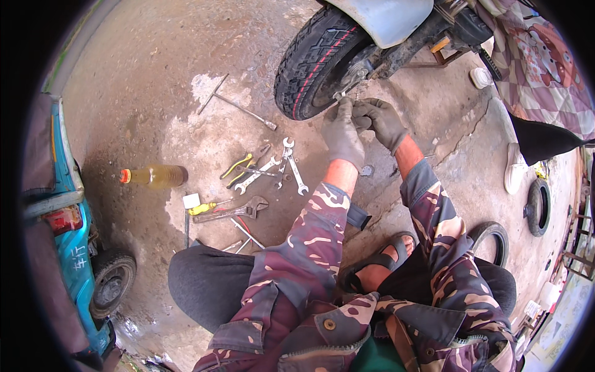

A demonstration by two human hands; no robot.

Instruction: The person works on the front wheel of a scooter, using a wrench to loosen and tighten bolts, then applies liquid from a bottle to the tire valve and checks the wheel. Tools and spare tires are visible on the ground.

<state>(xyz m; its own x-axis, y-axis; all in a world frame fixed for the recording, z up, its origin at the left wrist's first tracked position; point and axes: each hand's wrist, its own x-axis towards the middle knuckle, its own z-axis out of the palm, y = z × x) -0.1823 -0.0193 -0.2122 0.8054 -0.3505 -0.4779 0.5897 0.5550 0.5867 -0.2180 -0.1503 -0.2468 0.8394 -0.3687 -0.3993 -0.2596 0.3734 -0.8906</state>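
My left hand [344,136], in a grey glove, is raised beside the hub of a motorcycle wheel [319,65], its fingers closed. A small bright metal piece [339,95] shows at its fingertips; whether it is held or part of the axle I cannot tell. Close by on the right, my right hand [383,123], gloved too, has thumb and fingers pinched together, nearly touching the left. What lies between those fingers is hidden. The black tyre carries a red line along its tread, under a pale mudguard [393,18].
On the concrete left of my arms lie a T-handle wrench [242,110], open-end spanners [290,162], yellow-handled pliers [237,166], an adjustable wrench [238,209] and a yellow screwdriver [201,209]. A bottle [160,176] lies farther left, near a teal vehicle [71,248]. Loose tyres [489,239] are at right.
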